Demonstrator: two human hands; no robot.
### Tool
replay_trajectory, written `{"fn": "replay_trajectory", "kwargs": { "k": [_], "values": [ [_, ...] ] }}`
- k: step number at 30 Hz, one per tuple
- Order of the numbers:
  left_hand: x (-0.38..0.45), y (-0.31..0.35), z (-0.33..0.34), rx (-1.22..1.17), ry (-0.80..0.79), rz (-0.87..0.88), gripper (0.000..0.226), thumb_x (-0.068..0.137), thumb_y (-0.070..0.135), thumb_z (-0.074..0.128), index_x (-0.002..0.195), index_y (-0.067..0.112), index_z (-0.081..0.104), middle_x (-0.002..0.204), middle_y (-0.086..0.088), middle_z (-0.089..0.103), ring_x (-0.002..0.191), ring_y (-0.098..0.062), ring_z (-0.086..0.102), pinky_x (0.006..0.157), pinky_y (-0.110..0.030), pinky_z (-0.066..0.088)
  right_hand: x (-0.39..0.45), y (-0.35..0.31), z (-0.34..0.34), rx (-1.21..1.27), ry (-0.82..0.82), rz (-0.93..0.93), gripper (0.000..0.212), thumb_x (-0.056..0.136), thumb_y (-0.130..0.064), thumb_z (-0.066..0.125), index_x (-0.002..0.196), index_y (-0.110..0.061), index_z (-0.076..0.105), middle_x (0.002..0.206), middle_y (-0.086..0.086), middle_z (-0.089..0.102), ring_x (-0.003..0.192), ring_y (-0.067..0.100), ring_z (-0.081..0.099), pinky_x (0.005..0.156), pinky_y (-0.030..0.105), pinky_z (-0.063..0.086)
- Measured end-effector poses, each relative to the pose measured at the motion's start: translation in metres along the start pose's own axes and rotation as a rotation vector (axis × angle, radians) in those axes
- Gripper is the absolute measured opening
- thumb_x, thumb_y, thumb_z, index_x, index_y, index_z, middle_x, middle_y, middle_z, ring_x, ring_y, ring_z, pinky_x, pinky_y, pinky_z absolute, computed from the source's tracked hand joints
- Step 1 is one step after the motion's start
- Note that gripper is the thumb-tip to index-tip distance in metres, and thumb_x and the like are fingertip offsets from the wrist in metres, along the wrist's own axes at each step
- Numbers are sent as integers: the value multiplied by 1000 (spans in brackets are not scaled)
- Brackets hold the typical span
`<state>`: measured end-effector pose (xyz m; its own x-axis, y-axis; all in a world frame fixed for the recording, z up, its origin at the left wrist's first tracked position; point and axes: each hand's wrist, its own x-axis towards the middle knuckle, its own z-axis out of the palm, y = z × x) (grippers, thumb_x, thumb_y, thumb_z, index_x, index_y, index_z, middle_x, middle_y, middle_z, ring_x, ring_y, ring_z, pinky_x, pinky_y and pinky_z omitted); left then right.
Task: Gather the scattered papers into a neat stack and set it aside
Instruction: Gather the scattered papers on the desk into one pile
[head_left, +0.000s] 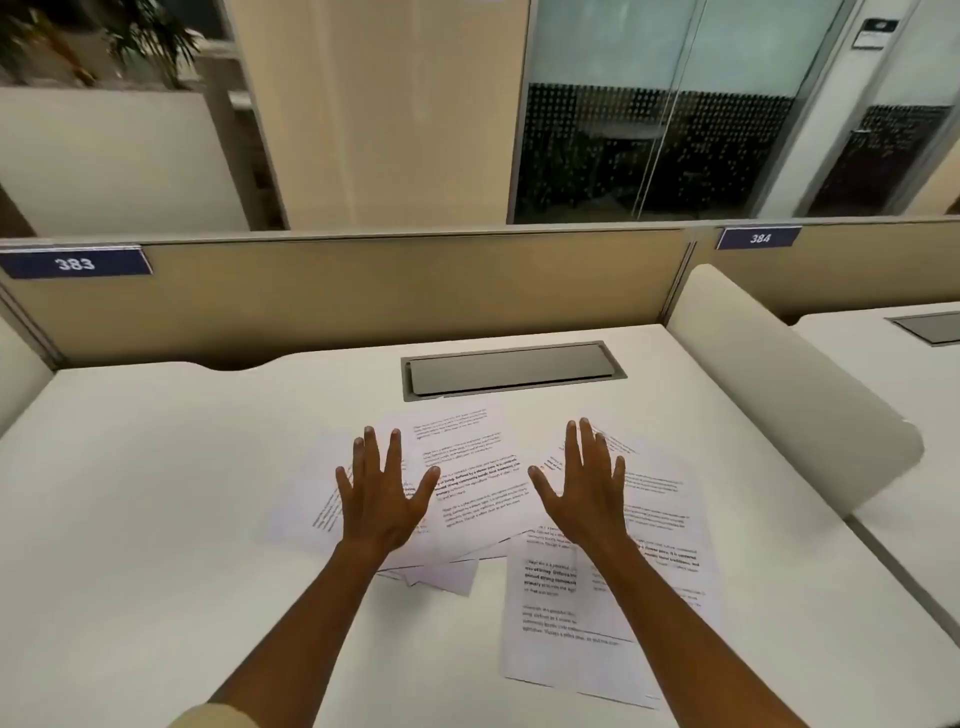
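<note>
A: Sleeve cuff (218, 716) at 7 o'clock, bare forearms running up from it. Both hands flat w/ fingers spread: left hand (382, 496) and right hand (584, 493) over the papers (483, 478). Neither grips anything; can't tell if palms press down or hover just above.

B: Where's the paper exactly?

A: Fanned across mid-desk (156, 493), overlapping at all angles. One clump under the left hand, more sheets running to 3 o'clock, and a long printed sheet (550, 623) at 5 o'clock, closest to the body, crossed by the right forearm.

B: Best way to do the step?

A: Imo sweep both hands inward, outer sheets first, so edges slide over each other and don't fold. Then lift, tap the long edge on the desk to square it. Watch the small corner (447, 577) poking out at 6 o'clock; it could curl under.

B: Any containers?

A: Only the closed cable hatch (511, 370) at 12 o'clock, lid shut, contents hidden. No tray or bin. Bare desk at 9 o'clock looks fine for setting the stack.
</note>
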<state>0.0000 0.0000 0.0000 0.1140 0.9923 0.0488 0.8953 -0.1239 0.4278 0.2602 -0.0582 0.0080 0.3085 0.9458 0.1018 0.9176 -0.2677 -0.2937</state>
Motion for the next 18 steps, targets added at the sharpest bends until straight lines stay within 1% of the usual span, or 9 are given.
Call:
{"fn": "replay_trajectory", "kwargs": {
  "k": [6,9,12,16,18],
  "values": [
    [13,0,16,-39,-72,-141,91,83,76,23,157,27,3,165,-11,-7,153,-28,-8,119,-57,0,37,-5,25,55,-116,-7,89,88,-71,29,155,-21,-5,164,4,0,152,26,3,121,53,4],
    [21,1,26,-66,-132,-221,86,89,72,29,157,27,1,165,-11,-9,152,-29,-11,119,-56,-3,56,-8,42,77,-200,-28,89,89,-70,31,155,-21,-4,164,6,5,151,26,8,121,51,7],
    [26,2,37,-72,-185,-292,86,89,71,31,157,28,0,165,-11,-10,152,-30,-13,120,-55,-3,73,-10,61,86,-295,-37,89,89,-70,31,155,-21,-5,164,8,7,151,26,10,122,49,9],
    [34,2,50,-93,-230,-376,86,89,71,32,156,30,-2,164,-12,-13,151,-31,-14,119,-54,-3,93,-15,78,84,-377,-26,89,90,-69,32,155,-20,-3,163,11,7,151,29,11,122,48,11],
    [36,2,56,-115,-234,-424,86,89,71,32,156,29,-1,164,-14,-13,152,-32,-13,120,-55,-2,103,-19,86,81,-393,-24,89,90,-68,33,155,-19,-2,163,12,9,150,30,13,122,47,14]
  ]
}}
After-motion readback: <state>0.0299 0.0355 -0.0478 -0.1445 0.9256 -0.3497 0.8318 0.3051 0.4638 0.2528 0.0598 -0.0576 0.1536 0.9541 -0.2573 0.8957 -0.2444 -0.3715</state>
